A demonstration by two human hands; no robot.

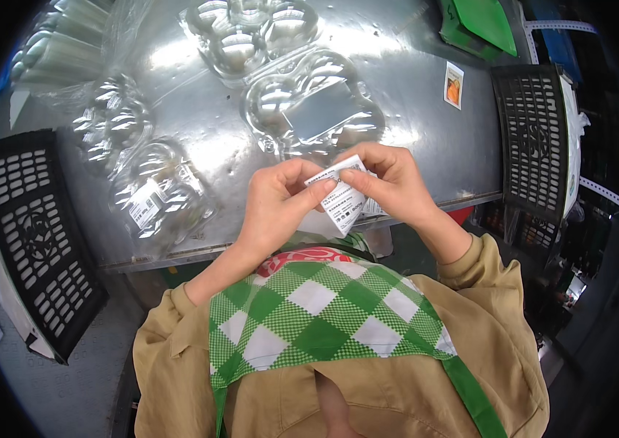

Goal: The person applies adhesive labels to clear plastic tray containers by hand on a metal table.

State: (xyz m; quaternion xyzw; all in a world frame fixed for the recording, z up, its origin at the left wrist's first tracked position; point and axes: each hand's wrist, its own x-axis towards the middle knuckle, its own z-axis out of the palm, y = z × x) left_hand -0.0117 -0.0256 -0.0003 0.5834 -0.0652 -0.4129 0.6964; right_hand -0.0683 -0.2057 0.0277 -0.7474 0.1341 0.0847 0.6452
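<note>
Both hands hold a strip of white printed labels (340, 203) just above the front edge of the metal table (216, 159). My left hand (282, 202) pinches its left side between thumb and fingers. My right hand (391, 178) grips its upper right part, thumb on top. Beyond my hands lies an open clear plastic clamshell container (315, 104), with a grey rectangle on its nearer half. To the left, another clear clamshell (159, 189) bears a white label (147, 203) with writing and a printed code.
Stacked clear containers (112, 117) and bagged plastic packaging (63, 55) are at the left. Black slotted crates stand on the left (36, 230) and right (531, 137). A green bin (479, 27) and a small picture card (453, 85) are at the far right.
</note>
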